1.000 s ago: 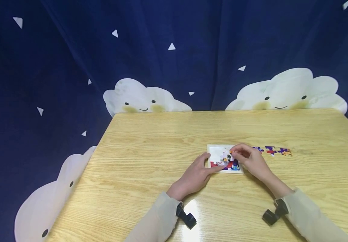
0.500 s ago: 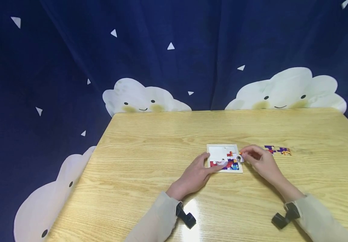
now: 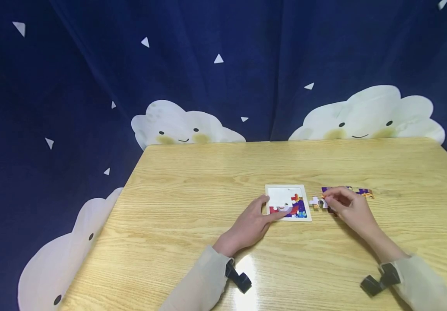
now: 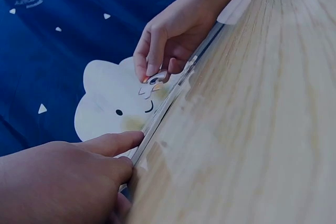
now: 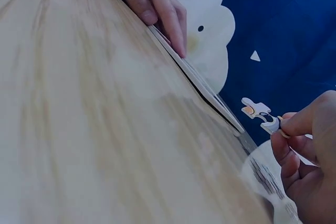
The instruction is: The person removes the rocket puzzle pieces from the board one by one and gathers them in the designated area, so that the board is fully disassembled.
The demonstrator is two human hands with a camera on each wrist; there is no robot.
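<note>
A white-framed jigsaw tray (image 3: 308,207) lies on the table, with colourful pieces along its bottom and lower right and bare white backing elsewhere. My left hand (image 3: 246,222) steadies it: the index finger touches the left rim and the thumb lies straight over the lower pieces. Right of the tray, my right hand (image 3: 353,211) pinches a pale puzzle piece (image 3: 315,203) between thumb and fingertips. The right wrist view shows this puzzle piece (image 5: 256,109) raised above the tabletop. Loose purple-and-orange puzzle pieces (image 3: 366,193) lie behind the right hand, which partly hides them.
The wooden table (image 3: 192,181) extends widely around the tray. A dark blue curtain (image 3: 207,77) with white clouds and triangles hangs behind its far edge. Black camera mounts (image 3: 239,278) sit on both wrists, beside the pale sleeves.
The right hand has moved rightward, carrying the pinched piece from over the tray to the table area beside it, near the loose pieces. The left hand has stayed on the tray.
</note>
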